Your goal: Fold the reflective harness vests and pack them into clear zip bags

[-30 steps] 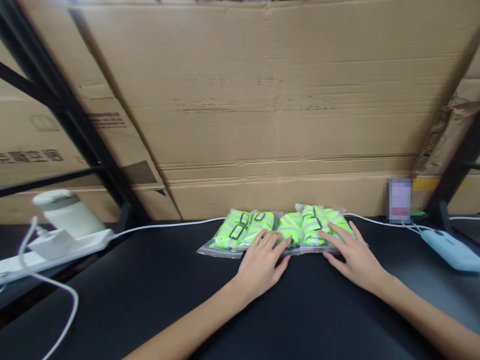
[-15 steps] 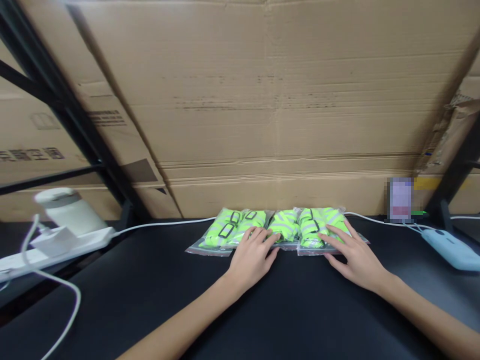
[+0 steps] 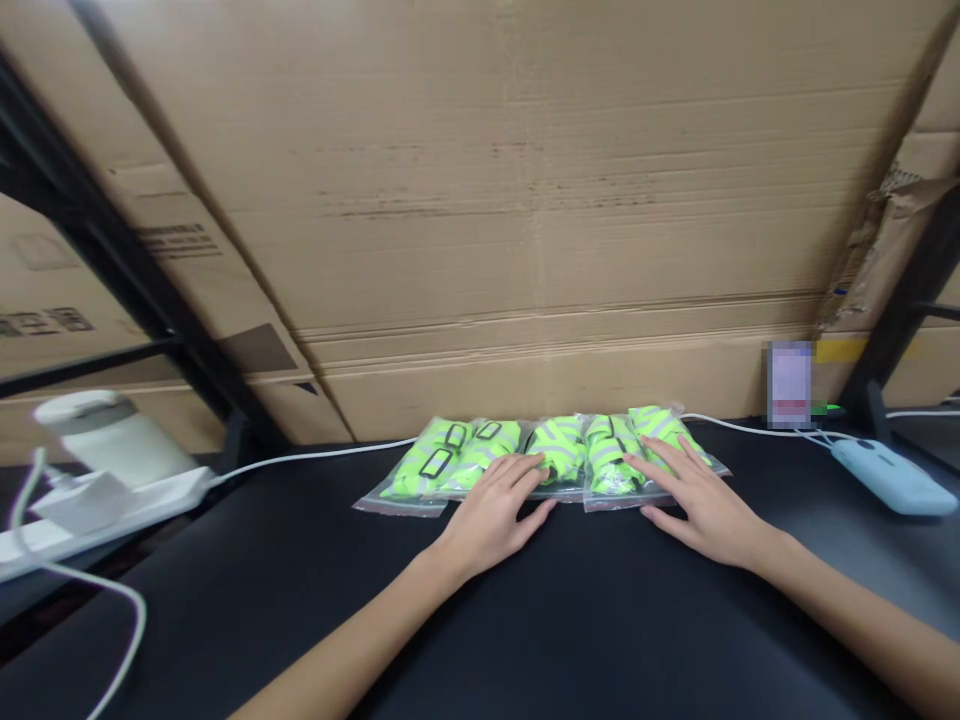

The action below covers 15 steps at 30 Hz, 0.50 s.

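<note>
Neon packs (image 3: 540, 460): lay at table's (image 3: 300, 580) 12 o'clock edge, against cardboard (image 3: 525, 200).
Left hand (image 3: 491, 510): fingers flat, spread on middle packs.
Right hand (image 3: 701, 500): spread flat on right pack.
Change: row slid slightly toward 9 o'clock; hands stayed pressing.

Even, soft light from above — no hard glare, only a dull sheen on the black tabletop (image 3: 600, 620). Faint shadows sit under each hand. Edges bend and stretch with wide-angle distortion; the far left is slightly blurred — one small patch at right is pixelated.
</note>
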Each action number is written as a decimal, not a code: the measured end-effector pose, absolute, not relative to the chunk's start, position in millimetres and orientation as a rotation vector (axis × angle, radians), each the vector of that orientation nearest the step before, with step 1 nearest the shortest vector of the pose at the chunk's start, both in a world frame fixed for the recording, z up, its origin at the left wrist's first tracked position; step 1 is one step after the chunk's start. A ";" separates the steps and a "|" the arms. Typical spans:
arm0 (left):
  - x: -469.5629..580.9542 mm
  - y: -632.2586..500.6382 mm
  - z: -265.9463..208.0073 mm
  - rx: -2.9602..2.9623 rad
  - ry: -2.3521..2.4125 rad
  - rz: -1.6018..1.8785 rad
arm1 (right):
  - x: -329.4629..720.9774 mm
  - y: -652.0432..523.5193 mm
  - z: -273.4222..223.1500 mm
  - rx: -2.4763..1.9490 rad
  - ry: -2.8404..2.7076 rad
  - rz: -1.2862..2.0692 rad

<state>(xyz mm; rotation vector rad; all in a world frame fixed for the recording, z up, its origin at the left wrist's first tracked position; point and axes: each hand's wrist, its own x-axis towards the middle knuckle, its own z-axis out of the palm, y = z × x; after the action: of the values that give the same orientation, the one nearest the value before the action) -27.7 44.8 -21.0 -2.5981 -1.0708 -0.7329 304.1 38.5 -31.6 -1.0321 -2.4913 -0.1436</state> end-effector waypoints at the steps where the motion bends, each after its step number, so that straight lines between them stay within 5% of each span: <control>1: -27.2 44.1 -21.2 -2.603 -1.069 -0.732 | 304.0 38.7 -32.3 -1.016 -2.496 -0.150; 15: -22.8 40.1 -19.5 -2.642 -1.192 -0.658 | 299.0 35.5 -26.2 -0.867 -2.244 -0.006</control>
<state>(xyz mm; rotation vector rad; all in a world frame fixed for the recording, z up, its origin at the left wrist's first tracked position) -22.8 40.1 -19.5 -2.6425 -1.1920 -0.6576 299.0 35.5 -26.2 -0.8669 -2.2440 -0.0061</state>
